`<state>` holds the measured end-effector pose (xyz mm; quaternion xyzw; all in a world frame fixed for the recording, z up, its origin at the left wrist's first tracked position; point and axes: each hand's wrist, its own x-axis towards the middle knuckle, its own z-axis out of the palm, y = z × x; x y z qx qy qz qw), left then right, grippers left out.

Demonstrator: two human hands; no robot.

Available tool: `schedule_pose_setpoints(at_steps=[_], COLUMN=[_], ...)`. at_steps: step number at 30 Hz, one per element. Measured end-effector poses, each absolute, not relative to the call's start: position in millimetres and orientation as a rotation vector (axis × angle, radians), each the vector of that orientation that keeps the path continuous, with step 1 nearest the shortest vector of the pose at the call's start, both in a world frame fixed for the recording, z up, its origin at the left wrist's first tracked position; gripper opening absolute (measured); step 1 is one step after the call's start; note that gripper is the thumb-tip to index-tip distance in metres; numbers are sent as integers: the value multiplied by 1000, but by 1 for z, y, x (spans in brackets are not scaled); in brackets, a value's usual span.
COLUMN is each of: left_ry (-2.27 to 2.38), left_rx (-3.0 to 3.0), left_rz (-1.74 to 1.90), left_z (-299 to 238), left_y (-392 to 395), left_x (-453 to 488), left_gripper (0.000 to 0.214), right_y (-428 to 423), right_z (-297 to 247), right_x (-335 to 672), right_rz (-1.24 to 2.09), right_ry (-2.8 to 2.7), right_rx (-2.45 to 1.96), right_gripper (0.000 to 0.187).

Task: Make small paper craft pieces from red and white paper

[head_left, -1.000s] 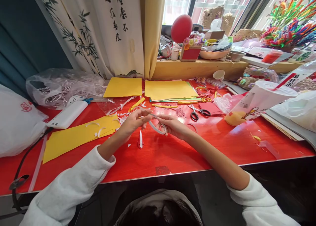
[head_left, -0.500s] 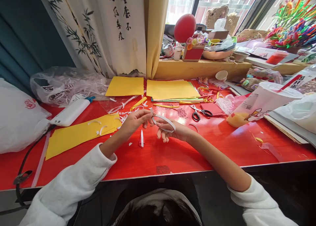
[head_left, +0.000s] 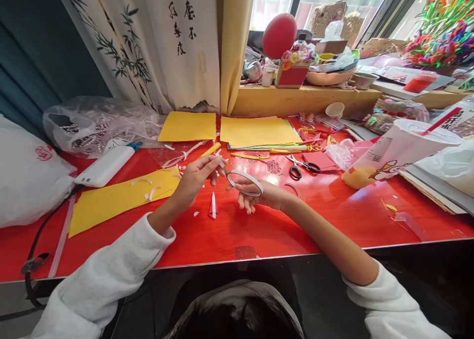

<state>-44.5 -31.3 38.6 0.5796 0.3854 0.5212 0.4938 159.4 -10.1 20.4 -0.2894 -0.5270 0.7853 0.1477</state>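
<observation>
My right hand (head_left: pixel 259 195) holds a small white tape ring (head_left: pixel 245 182) just above the red table (head_left: pixel 333 215), fingers curled under it. My left hand (head_left: pixel 196 177) pinches the loose end of the tape at the ring's left side. A small folded red-and-white paper piece (head_left: pixel 212 207) stands on the table directly below the hands. A long yellow paper sheet (head_left: pixel 118 200) with white scraps on it lies left of my left hand.
Black-handled scissors (head_left: pixel 301 167), yellow paper sheets (head_left: pixel 255 131), a white power bank (head_left: pixel 104 166), plastic bags (head_left: pixel 29 181) and a drink cup (head_left: pixel 388 154) crowd the table. A red balloon (head_left: pixel 279 35) and craft items fill the window sill.
Both hands rose slightly and the right hand turned palm-up, so the tape ring now lies flatter and more open to view. The left hand's pinch stays on the tape end.
</observation>
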Motion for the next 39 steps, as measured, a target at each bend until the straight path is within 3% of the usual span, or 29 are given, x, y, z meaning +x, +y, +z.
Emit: schedule_pose_setpoints(at_steps=[13,23,30,39], left_ry=[918,1101,1091,1010], left_rx=[1375,2522,2723,2786], left_rz=[1235,1164,1385,1248], left_z=[40,20,20,21], left_y=[-33,-31,-36,-40], left_x=[-42,-44,-41,-41], left_gripper=[44,33,36,51], right_y=[-6,-7,-8,-10], right_z=[14,20,26,27], right_x=[163,164,165,167], right_rz=[2270,2337,2463,2431], right_ry=[-1521,-1506,-1557,-1762], right_rx=[-761,-758,-704,-734], right_gripper=[20,20,21,30])
